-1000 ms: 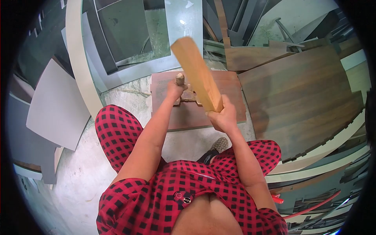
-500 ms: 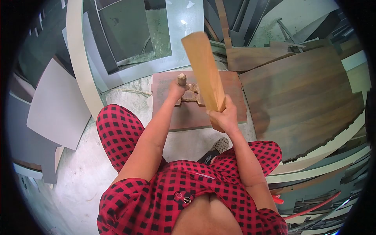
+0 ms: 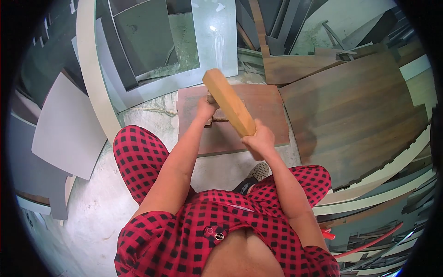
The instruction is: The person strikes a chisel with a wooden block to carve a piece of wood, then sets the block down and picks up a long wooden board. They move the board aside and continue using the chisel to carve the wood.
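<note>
My right hand [image 3: 259, 140] is wrapped round the near end of a thick, squared wooden block [image 3: 228, 104], which slants up and to the left. Its far end overlaps the top of a round wooden handle [image 3: 210, 97] gripped in my left hand [image 3: 205, 110]. The tool's lower end is hidden. Beneath lies a reddish-brown board [image 3: 265, 108] on the floor. Partly covered by the block and my left hand, a small rough-edged wooden piece [image 3: 220, 120] rests on that board.
A large wood-grain panel [image 3: 355, 115] lies to the right. Left stand a light curved strip [image 3: 87, 55] and a pale grey panel [image 3: 64, 124]. A white-edged frame [image 3: 214, 41] is ahead. My shoe [image 3: 260, 171] is near the board's front edge.
The wooden block has come down and tilted left, its far end now over the handle in my left hand. My left hand has stayed nearly in place.
</note>
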Available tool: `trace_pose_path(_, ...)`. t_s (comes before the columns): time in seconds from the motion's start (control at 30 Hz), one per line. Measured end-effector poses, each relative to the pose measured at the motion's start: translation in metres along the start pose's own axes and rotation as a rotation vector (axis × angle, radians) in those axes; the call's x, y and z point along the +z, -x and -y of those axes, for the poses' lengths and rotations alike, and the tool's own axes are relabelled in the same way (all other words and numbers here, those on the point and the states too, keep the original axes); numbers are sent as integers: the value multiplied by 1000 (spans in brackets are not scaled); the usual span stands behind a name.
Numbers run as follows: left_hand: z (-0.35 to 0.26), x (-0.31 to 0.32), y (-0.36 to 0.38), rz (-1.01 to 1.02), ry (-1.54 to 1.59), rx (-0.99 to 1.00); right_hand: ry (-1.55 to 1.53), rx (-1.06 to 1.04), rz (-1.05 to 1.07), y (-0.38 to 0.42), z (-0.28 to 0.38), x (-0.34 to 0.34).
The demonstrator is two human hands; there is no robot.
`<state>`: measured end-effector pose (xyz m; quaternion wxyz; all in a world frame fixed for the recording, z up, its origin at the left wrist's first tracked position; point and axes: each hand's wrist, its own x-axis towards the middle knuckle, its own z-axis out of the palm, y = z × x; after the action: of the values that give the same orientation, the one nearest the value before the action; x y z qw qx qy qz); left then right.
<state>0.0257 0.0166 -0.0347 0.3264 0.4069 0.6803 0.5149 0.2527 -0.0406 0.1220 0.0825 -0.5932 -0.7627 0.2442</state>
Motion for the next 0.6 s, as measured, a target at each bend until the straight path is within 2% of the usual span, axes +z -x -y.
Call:
trace_pose_path(0.03, -1, -1, 0, 17, 47, -1, 1, 0, -3, -3, -7, 6)
trace_pose_path(0.1, -2, -5, -1, -8, 32, -15, -421, -5, 67, -7, -17, 11)
trace_pose_path(0.2, -3, -11, 0, -71, 46, -32, -580, 61, 44, -11, -18, 6)
trace_pose_path(0.33, -9, -15, -10, -128, 154, 59, -647, 59, -8, -12, -18, 0)
trace_pose_path(0.53, -1, -12, -10, -69, 44, 20, -628, 26, -52, -14, -17, -1)
trace_pose_path(0.6, -2, -10, -11, -64, 16, 7, -572, -45, -132, -11, -11, -5)
